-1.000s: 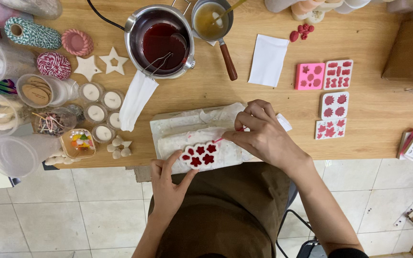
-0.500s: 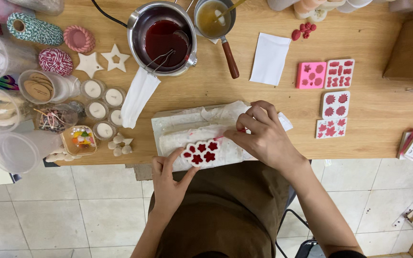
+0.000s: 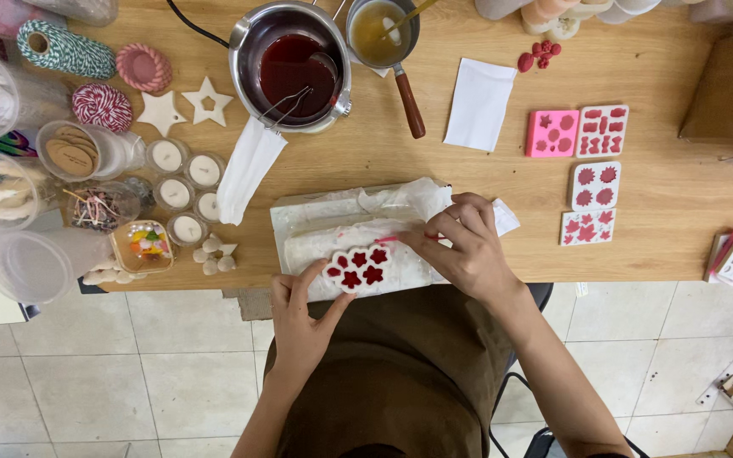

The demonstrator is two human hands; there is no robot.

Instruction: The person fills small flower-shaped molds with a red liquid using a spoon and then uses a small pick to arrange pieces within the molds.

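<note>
Tealights [image 3: 187, 182] sit far left, untouched. Left hand [image 3: 299, 318] pinches the white flower mold [image 3: 355, 269] at the table's near edge, on crumpled paper [image 3: 341, 222]. Right hand [image 3: 467, 248] grips a thin red stick [image 3: 400, 240] at the mold. Risk: a hard poke tips the mold off the edge.

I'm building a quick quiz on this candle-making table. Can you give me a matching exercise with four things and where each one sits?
Things:
1. flower mould
2. pot of dark red liquid
3. pink mould
4. green and white twine spool

Places:
A. far left corner of the table
B. right part of the table, beside a white mould with red fillings
C. at the near edge, steadied by the left hand on crumpled white paper
D. far side, middle, with a metal tool resting in it

Pairs: 1-C, 2-D, 3-B, 4-A
</note>
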